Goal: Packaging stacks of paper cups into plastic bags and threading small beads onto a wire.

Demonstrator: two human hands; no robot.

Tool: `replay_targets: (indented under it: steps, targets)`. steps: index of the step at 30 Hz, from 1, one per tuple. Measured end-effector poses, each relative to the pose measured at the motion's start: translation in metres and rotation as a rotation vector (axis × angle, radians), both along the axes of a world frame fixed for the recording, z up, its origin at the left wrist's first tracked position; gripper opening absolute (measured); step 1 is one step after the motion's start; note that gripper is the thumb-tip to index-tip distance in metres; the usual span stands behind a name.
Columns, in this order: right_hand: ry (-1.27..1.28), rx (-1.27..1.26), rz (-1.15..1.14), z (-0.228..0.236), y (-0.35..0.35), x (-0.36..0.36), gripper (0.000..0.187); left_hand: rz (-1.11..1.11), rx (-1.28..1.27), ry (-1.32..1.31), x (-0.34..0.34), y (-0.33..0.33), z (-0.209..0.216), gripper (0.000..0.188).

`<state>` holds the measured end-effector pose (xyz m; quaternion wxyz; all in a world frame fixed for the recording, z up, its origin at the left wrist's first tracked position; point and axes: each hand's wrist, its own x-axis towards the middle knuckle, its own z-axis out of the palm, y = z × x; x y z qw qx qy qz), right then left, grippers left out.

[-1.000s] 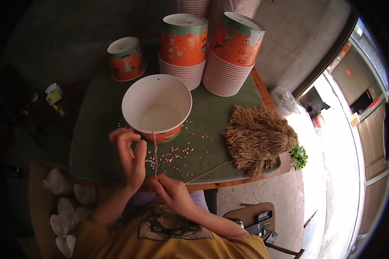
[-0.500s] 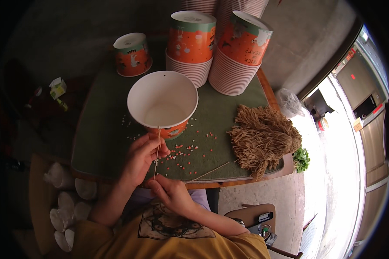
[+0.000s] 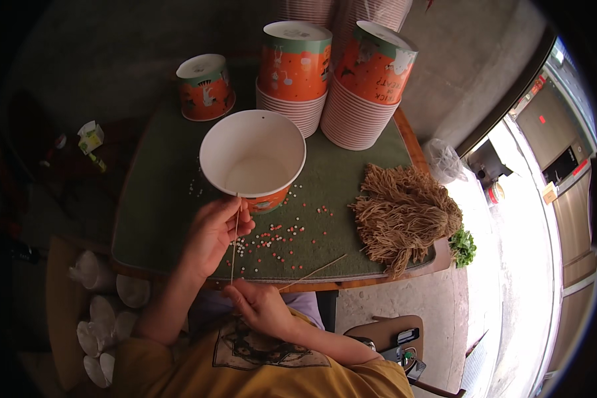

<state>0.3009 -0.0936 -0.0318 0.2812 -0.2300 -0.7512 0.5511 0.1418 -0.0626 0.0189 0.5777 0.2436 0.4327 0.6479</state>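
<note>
A large paper bucket (image 3: 253,152), white inside with an orange and green outside, stands upright on the green table mat. Close against its near rim, my left hand (image 3: 215,232) pinches a thin tan cord (image 3: 234,249). The cord runs down, nearly straight, to my right hand (image 3: 265,310), closed on it at the table's front edge. From there the cord's loose end trails to the right over the mat. A small dark hole shows in the bucket's far wall, just below the rim. Whether the cord passes through the near wall is hidden by my fingers.
Small white and orange bits (image 3: 275,239) lie scattered before the bucket. A bundle of tan cords (image 3: 404,219) rests at the right. Upside-down bucket stacks (image 3: 295,73) stand behind, with a single overturned bucket (image 3: 205,89) at the far left. A carton (image 3: 66,292) of clear-wrapped items sits lower left.
My right hand has drawn slightly down and toward me, leaving a longer straight stretch of cord. The bucket has shifted a little to the right, its hole with it.
</note>
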Motion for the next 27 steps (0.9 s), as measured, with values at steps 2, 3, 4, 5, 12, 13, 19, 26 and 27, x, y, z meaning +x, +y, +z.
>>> replay_targets:
  steps: [2,3,4,5,12,13,19,26,27]
  targets:
    - [0.016,0.003,0.001,0.001,-0.001,0.000,0.022,-0.018,-0.006,-0.015,-0.001,-0.001,0.001,0.019]
    - [0.003,0.001,0.007,0.002,0.000,-0.001,0.021,-0.021,-0.020,-0.033,-0.001,-0.001,0.002,0.018]
    - [-0.009,-0.001,0.013,0.003,-0.001,-0.001,0.021,-0.024,-0.033,-0.051,-0.001,-0.002,0.003,0.017]
    - [-0.008,-0.001,0.015,0.004,-0.001,-0.001,0.021,-0.022,-0.033,-0.050,-0.002,-0.002,0.002,0.017]
    - [0.006,-0.002,0.012,0.005,-0.001,0.000,0.019,-0.112,-0.022,-0.155,-0.006,0.001,-0.004,0.016]
    - [0.019,-0.010,0.012,0.005,-0.001,-0.001,0.019,-0.107,-0.019,-0.165,-0.006,0.001,-0.004,0.016]
    - [0.028,-0.030,0.014,0.006,-0.001,-0.001,0.020,-0.099,-0.042,-0.207,-0.003,0.002,-0.001,0.014]
    - [0.052,0.213,-0.011,0.001,0.002,0.001,0.017,-0.047,-0.102,-0.347,-0.007,0.007,0.006,0.012]
    - [-0.004,0.231,-0.007,0.004,0.004,0.002,0.017,-0.079,-0.083,-0.415,-0.012,0.008,0.004,0.011]
